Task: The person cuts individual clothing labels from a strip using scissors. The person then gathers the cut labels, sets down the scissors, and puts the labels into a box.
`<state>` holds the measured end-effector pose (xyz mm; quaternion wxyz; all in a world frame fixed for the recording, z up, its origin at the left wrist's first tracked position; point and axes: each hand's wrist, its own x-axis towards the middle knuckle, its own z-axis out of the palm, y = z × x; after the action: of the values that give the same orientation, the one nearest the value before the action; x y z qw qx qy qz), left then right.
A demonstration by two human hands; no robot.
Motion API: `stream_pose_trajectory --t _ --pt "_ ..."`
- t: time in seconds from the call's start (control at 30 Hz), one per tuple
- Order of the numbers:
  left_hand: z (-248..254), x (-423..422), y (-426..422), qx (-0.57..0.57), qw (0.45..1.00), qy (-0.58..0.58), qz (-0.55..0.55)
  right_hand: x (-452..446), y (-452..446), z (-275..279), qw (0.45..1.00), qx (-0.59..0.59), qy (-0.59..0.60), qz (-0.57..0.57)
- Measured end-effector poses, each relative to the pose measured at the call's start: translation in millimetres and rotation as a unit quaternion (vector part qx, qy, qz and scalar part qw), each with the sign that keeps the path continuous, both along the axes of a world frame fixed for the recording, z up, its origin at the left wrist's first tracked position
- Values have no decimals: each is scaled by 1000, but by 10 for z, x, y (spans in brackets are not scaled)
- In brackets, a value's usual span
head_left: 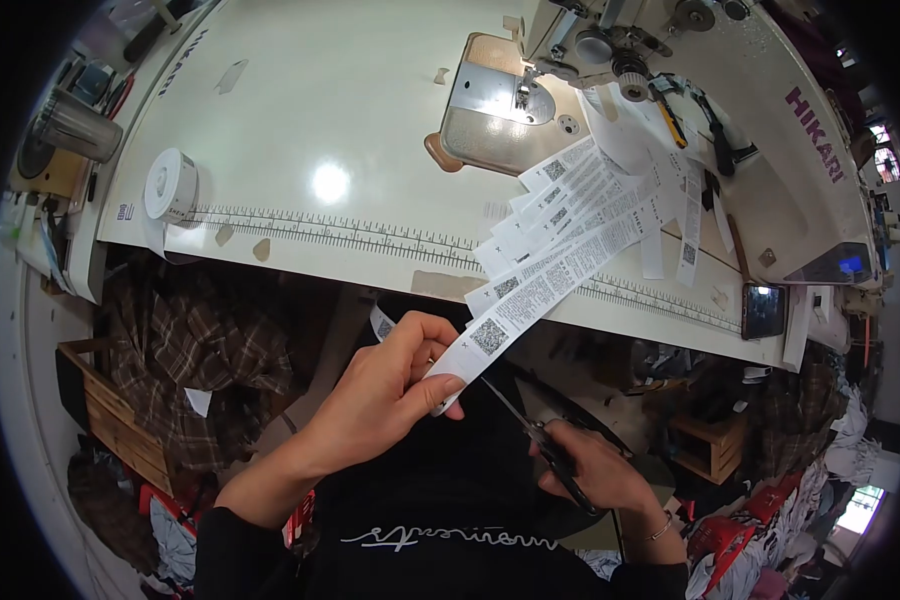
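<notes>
In the head view, a person in a dark top is sitting at a white sewing table. The left hand is pinching the near end of a printed label strip between thumb and fingers; a square code is showing just beyond the thumb. From that grip, the strip is running up and to the right onto the table, lying over a fan of similar labels. The right hand, lower and to the right, is gripping black-handled scissors, with a blade pointing toward the held strip; how wide the blades are standing I cannot tell.

Beyond both hands, a sewing machine is standing with its needle area lit. A printed ruler is running along the near side of the table, ahead of the hands. Far to the left of the left hand, a roll of white tape is resting on the table. Beyond the right hand, a phone is lying near the table edge. Brown checked cloth is hanging in a heap left of the left hand.
</notes>
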<state>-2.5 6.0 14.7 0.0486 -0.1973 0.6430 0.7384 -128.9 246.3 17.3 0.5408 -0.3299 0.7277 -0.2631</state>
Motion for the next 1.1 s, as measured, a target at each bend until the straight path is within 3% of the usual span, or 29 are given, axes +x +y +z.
stream_pose_trajectory --t 0.77,0.83,0.97,1.1 --pt "-26 -41 -43 -31 999 18 -13 44 -290 18 997 34 67 8" --pt "-36 -26 -66 -31 999 5 -9 57 -299 11 998 29 33 -40" --pt "9 100 -53 -48 999 -19 -17 5 -308 2 999 3 34 -20" --pt "35 188 -36 -41 997 -43 -42 0 -342 -22 998 -35 -38 -18"
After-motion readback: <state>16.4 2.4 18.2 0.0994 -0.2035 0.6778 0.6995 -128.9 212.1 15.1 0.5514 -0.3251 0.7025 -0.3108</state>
